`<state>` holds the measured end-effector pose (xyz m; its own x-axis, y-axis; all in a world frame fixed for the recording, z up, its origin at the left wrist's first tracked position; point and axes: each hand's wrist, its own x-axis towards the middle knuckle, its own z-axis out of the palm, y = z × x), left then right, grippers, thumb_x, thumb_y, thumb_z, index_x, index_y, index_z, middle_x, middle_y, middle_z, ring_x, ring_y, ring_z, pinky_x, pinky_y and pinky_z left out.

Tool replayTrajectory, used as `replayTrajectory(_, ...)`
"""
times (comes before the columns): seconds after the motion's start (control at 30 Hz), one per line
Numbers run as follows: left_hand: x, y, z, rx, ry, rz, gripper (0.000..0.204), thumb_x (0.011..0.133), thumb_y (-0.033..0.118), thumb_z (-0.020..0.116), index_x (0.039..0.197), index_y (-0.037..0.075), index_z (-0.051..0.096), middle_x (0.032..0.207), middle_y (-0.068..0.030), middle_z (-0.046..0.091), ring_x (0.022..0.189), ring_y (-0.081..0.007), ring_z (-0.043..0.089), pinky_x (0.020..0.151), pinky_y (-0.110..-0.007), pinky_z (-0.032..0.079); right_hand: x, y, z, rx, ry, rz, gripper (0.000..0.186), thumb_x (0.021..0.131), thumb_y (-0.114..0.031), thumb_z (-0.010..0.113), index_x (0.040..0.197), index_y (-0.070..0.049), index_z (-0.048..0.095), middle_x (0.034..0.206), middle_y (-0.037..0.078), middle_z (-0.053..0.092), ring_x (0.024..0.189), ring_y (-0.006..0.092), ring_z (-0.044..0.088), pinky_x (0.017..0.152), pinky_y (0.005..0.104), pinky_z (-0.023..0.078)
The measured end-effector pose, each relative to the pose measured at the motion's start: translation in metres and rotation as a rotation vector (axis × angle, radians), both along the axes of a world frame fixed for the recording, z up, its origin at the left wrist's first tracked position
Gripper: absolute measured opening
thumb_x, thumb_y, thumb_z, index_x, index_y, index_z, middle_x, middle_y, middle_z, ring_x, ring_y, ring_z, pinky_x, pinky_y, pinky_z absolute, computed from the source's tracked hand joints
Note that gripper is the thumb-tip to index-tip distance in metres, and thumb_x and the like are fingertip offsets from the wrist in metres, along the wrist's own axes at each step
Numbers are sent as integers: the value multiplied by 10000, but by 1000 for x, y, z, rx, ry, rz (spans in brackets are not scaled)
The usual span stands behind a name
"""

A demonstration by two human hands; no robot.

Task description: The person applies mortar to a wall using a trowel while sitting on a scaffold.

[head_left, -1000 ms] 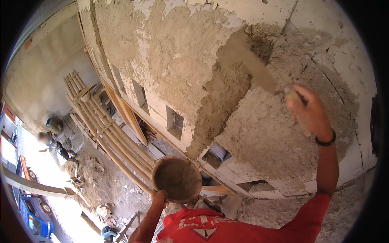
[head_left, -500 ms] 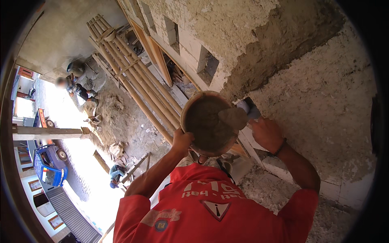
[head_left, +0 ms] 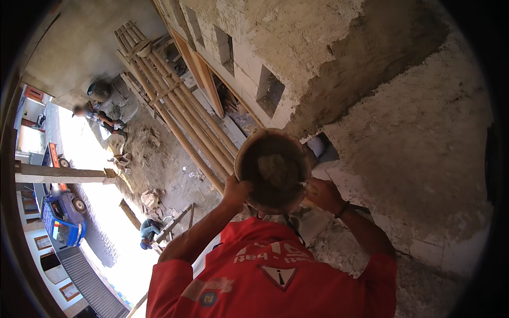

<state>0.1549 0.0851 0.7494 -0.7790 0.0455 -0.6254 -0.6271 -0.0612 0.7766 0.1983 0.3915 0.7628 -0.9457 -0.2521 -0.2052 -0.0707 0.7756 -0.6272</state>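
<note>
My left hand is closed on the rim of a round bucket, holding it in front of my chest. Grey wet mortar lies inside the bucket. My right hand is wrapped round the handle of a trowel at the bucket's right rim. The trowel's blade reaches into the bucket, where a paler lump of mortar shows; blade and mortar are hard to tell apart. Beyond the bucket rises a wall, partly coated with darker, damp plaster.
Bamboo poles lashed together stretch away beyond the bucket. Square openings pierce the wall. Down on the ground are a sand heap, a seated person and another bent-over person. A blue truck stands outside.
My right hand has moved left and down from the wall to the bucket, bringing the trowel blade inside it. The bucket has shifted slightly down, still in my left hand.
</note>
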Motion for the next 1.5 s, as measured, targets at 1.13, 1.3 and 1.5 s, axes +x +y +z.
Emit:
replayTrajectory(1.13,9,-38,-123,29,-149,267,243,717,-56,598,945,-16,527,641,-110,507,465,-245,523,370,-425,452,-38,80,527,227,924,-555,527,943,-316,641,1362,-10,549,807,58,623,568,95,576,481,220,489)
replayTrajectory(1.3,8,-50,-165,-5,-185,259,325,707,-74,618,998,-1,493,706,-150,519,518,-279,532,420,-469,462,-43,76,490,205,795,-443,491,945,-300,633,1343,-20,563,826,36,621,573,88,573,501,240,497)
replayTrajectory(1.5,9,-30,-126,35,-240,272,336,702,-94,615,1002,1,497,719,-154,532,536,-281,540,428,-475,458,-34,61,391,163,332,-178,461,893,-302,691,1223,12,615,876,98,678,703,180,657,631,324,543)
